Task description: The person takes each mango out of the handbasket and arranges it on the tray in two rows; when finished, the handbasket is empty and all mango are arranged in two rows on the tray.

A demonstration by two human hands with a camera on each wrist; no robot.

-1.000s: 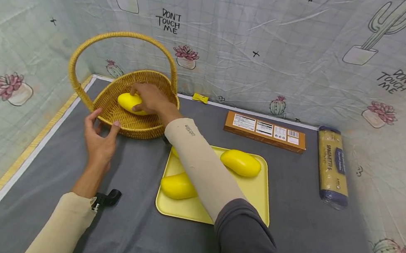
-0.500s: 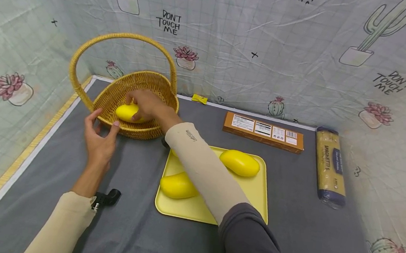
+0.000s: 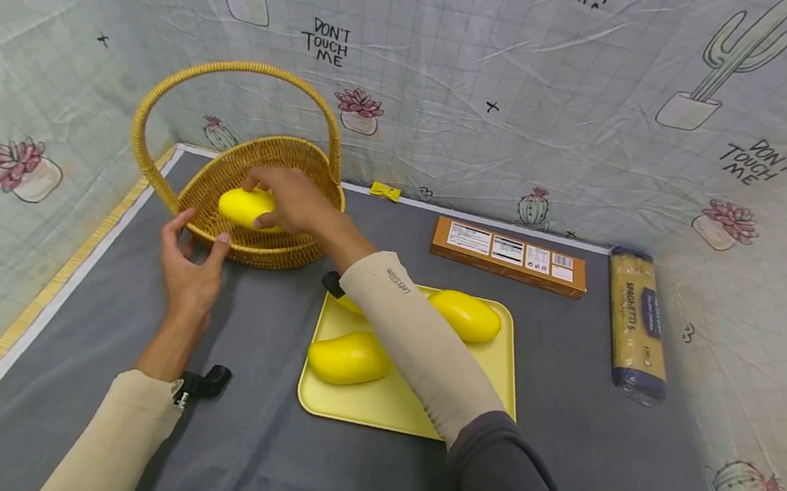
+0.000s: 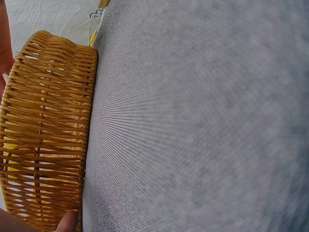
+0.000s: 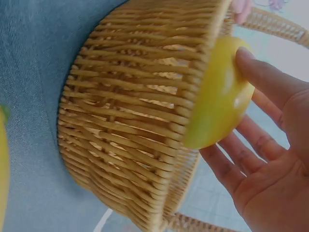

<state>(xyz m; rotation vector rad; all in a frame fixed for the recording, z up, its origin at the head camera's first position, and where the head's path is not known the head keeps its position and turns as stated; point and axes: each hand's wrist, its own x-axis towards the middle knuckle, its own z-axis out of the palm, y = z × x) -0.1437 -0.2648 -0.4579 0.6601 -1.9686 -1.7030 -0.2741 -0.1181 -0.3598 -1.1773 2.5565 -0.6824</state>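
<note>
In the head view, my right hand (image 3: 296, 200) reaches into the wicker basket (image 3: 269, 251) and grips a yellow mango (image 3: 241, 206). The right wrist view shows the thumb on one side of this mango (image 5: 224, 92) and the fingers against the other, with the fruit standing partly above the rim. My left hand (image 3: 192, 275) is at the near left of the basket, fingers spread, index fingertip and thumb at the rim. Its thumb (image 4: 67, 222) touches the woven outer wall in the left wrist view.
A yellow tray (image 3: 374, 413) holds more mangoes, one at the front (image 3: 349, 358) and one at the back right (image 3: 466, 315); my right forearm crosses over it. Behind lie a brown box (image 3: 509, 256) and a small yellow packet (image 3: 385, 191). A spaghetti pack (image 3: 638, 326) lies far right.
The mango in my right hand dips lower in the basket, then comes up slightly and to the left. My right forearm shifts right, uncovering more of the tray. The left hand stays at the rim.
</note>
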